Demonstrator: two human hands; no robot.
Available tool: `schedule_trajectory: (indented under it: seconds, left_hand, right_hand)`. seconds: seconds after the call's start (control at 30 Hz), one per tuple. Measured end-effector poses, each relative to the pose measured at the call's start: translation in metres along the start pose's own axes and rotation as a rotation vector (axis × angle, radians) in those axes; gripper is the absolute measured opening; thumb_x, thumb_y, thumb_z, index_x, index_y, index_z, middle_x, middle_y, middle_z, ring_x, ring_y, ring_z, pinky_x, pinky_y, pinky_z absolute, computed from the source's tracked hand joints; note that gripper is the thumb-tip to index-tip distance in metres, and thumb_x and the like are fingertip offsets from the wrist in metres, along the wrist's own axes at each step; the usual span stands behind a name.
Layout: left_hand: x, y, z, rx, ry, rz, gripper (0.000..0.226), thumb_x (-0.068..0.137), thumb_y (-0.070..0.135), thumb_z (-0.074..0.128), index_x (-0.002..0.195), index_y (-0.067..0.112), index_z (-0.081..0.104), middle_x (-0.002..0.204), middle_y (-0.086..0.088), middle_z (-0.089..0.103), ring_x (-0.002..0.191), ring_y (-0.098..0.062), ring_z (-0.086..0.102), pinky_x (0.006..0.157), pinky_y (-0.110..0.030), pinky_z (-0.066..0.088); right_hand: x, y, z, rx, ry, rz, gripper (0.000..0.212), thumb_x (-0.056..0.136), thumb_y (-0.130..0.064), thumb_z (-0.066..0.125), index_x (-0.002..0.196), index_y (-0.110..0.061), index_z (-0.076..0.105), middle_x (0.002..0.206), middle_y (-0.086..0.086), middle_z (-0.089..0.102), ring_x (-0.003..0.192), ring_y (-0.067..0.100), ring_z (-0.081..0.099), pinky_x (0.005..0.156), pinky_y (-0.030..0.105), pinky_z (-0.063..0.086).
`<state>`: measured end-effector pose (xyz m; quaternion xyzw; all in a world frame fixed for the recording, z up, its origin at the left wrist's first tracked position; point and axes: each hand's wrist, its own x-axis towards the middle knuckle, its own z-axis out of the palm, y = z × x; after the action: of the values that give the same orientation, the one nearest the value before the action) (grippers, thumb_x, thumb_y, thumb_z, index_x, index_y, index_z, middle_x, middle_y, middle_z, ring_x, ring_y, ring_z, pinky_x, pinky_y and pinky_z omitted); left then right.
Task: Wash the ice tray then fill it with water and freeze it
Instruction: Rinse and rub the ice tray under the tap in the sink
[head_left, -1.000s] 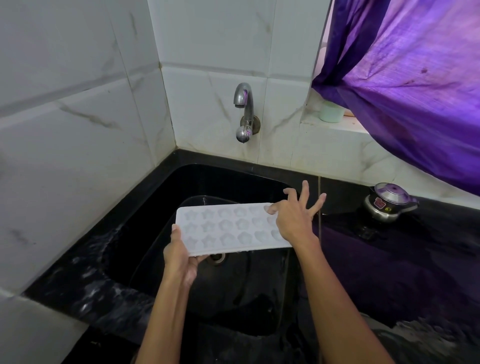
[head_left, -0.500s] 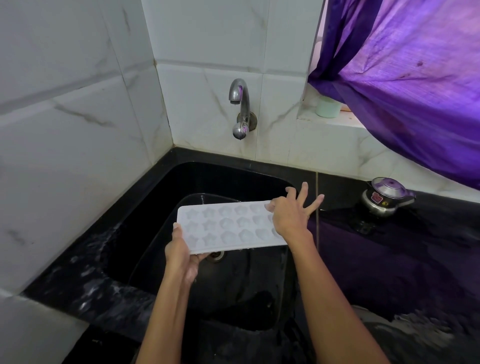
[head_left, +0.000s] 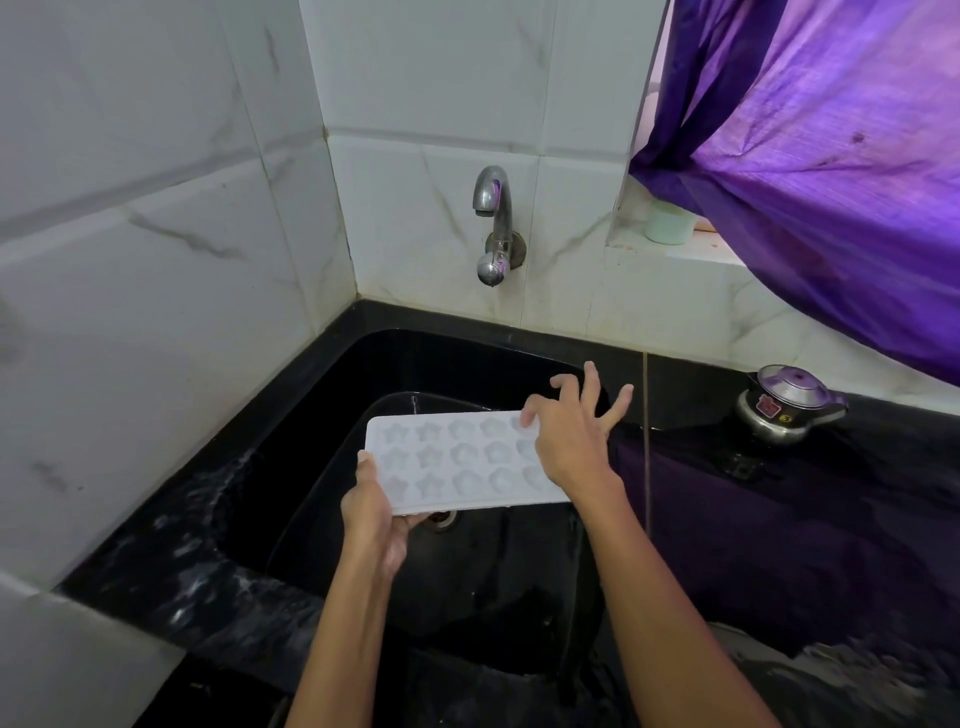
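A white ice tray (head_left: 457, 460) with star-shaped cells is held level over the black sink (head_left: 332, 415), cells facing up. My left hand (head_left: 371, 512) grips the tray's near left corner, thumb on top and fingers underneath. My right hand (head_left: 571, 436) rests on the tray's right end with its fingers spread, the thumb and forefinger touching the far right cells. A metal tap (head_left: 493, 218) sticks out of the tiled wall above the sink; no water runs from it. The sink drain (head_left: 440, 518) shows just below the tray.
White tiled walls close the left and back sides. A black wet counter (head_left: 779, 509) runs to the right, with a small steel pressure cooker (head_left: 784, 405) on it. A purple curtain (head_left: 831, 156) hangs at the upper right over a ledge holding a pale green cup (head_left: 667, 226).
The tray and both hands stay almost still over the sink. My right fingers have shifted slightly on the tray's right end.
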<state>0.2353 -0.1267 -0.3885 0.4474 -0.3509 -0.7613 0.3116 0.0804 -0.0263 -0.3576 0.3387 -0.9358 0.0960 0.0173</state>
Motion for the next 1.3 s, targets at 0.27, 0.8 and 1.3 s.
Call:
schedule_trajectory:
  seconds: [0.27,0.8,1.3]
  left_hand:
    - [0.002,0.0015,0.0001,-0.008,0.004,-0.007,0.04,0.1,0.044,0.033,0.092,0.015,0.059,0.09,-0.008,0.069,0.083,-0.027,0.067,0.069,-0.045,0.054]
    - [0.0055,0.001,-0.0004,0.014,0.018,0.02,0.04,0.1,0.044,0.033,0.092,0.016,0.059,0.088,-0.008,0.07,0.082,-0.026,0.067,0.07,-0.045,0.055]
    - [0.0044,0.0023,0.0016,0.013,0.014,0.014,0.04,0.1,0.043,0.033,0.09,0.015,0.059,0.088,-0.008,0.069,0.083,-0.026,0.067,0.071,-0.046,0.055]
  right_hand:
    - [-0.0012,-0.0032,-0.0004,-0.064,-0.061,-0.018,0.042,0.084,0.004,0.057,0.105,-0.03,0.07,0.152,0.006,0.027,0.148,0.037,-0.012,0.106,0.068,-0.018]
    - [0.0001,-0.0078,0.0011,-0.069,-0.094,-0.022,0.056,0.086,0.004,0.056,0.123,-0.037,0.062,0.158,0.01,0.018,0.147,0.038,-0.015,0.105,0.069,-0.017]
    - [0.0033,-0.0084,0.0013,0.004,-0.064,0.026,0.047,0.082,0.008,0.056,0.112,-0.026,0.065,0.152,0.008,0.025,0.148,0.036,-0.011,0.11,0.068,-0.014]
